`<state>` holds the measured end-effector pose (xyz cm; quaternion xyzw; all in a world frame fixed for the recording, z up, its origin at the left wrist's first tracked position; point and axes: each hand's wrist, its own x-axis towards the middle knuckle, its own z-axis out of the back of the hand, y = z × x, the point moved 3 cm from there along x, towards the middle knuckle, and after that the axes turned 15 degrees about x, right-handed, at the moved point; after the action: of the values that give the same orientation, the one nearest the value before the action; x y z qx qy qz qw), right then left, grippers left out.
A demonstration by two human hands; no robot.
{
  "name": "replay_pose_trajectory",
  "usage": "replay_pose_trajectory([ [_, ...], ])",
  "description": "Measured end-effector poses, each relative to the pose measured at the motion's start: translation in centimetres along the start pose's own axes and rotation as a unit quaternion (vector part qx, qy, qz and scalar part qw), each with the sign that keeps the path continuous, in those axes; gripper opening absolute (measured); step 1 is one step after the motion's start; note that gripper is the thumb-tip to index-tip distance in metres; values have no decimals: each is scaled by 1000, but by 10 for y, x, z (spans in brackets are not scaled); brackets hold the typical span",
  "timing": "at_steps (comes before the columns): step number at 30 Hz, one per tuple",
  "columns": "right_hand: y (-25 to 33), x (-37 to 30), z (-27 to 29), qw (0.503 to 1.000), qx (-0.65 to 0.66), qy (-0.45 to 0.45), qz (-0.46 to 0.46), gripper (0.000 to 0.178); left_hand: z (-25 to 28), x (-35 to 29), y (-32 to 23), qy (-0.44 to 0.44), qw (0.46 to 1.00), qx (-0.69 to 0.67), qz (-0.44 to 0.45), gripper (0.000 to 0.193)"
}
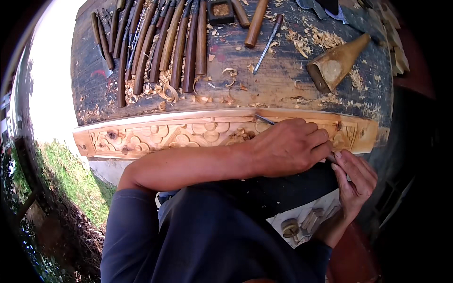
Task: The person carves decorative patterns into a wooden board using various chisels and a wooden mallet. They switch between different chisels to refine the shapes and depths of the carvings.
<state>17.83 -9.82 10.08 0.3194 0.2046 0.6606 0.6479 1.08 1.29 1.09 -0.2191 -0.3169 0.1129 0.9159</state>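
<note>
A long pale wooden board (155, 137) with carved flower-like relief lies along the near edge of the workbench. My left hand (295, 146) rests over its right part, closed around a carving chisel (265, 120). The thin metal blade sticks out to the left, its tip at the plain strip along the board's far edge. Just off the board's near side, my right hand (356, 181) grips the dark handle end of the same chisel. Most of the handle is hidden beneath my left hand.
Several wooden-handled carving tools (167, 42) lie side by side at the far left of the worn workbench (278, 85). A wooden mallet (337, 63) lies at the right, near a slim chisel (268, 45). Curled shavings (302, 42) and a small dark box (221, 12) are there too.
</note>
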Motion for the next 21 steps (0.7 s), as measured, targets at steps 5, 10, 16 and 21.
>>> replay_pose_trajectory([
  [5, 2, -6, -1, 1000, -17, -12, 7, 39, 0, 1, 0, -8, 1000, -29, -5, 27],
  [10, -2, -3, -3, 1000, 6, -25, 1, 36, 3, 2, 2, 19, 1000, -22, 9, 25],
  [16, -3, 10, -10, 1000, 30, 4, -9, 33, -1, -4, 5, -8, 999, -14, 46, 25],
  [21, -5, 14, -16, 999, 49, 10, 9, 33, 10, -6, 4, 0, 997, -11, 70, 29],
])
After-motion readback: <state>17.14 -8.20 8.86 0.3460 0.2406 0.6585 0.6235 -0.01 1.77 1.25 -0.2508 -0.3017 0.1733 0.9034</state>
